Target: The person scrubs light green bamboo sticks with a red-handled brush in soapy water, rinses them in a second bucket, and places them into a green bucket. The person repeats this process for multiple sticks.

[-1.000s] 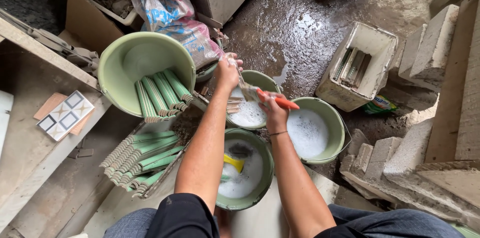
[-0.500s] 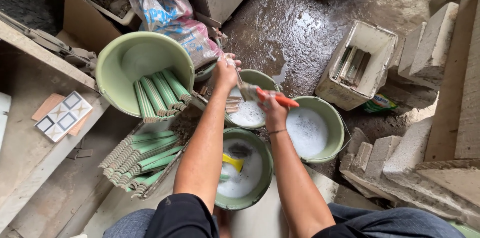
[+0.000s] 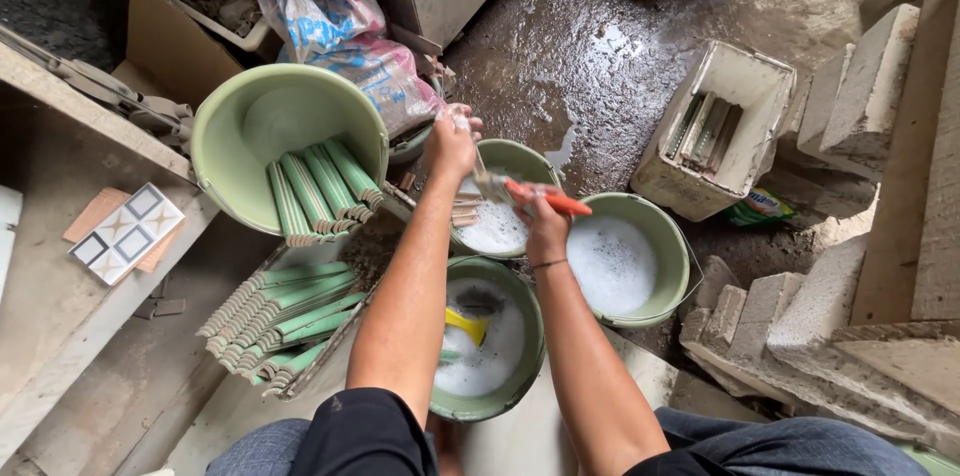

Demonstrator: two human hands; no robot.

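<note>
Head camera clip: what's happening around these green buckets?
A person crouches over three green buckets of soapy white water. The left hand holds a narrow piece over the far bucket; what it is cannot be told. The right hand grips an orange-handled brush against it. Long green ridged tiles stand in a large pale-green tub, and more lie stacked beside the left arm.

The left hand (image 3: pixel 452 141) holds a pale strip over a green bowl of foam (image 3: pixel 505 201), while the right hand (image 3: pixel 545 226) grips an orange-handled brush (image 3: pixel 535 196) against it. At three o'clock sits a second foamy bowl (image 3: pixel 625 261); at six o'clock, a third bowl (image 3: pixel 485 341) holds a yellow scraper (image 3: pixel 466 325). At nine o'clock, a large green bucket (image 3: pixel 280 121) holds green ribbed trim tiles (image 3: pixel 320 186).
</note>
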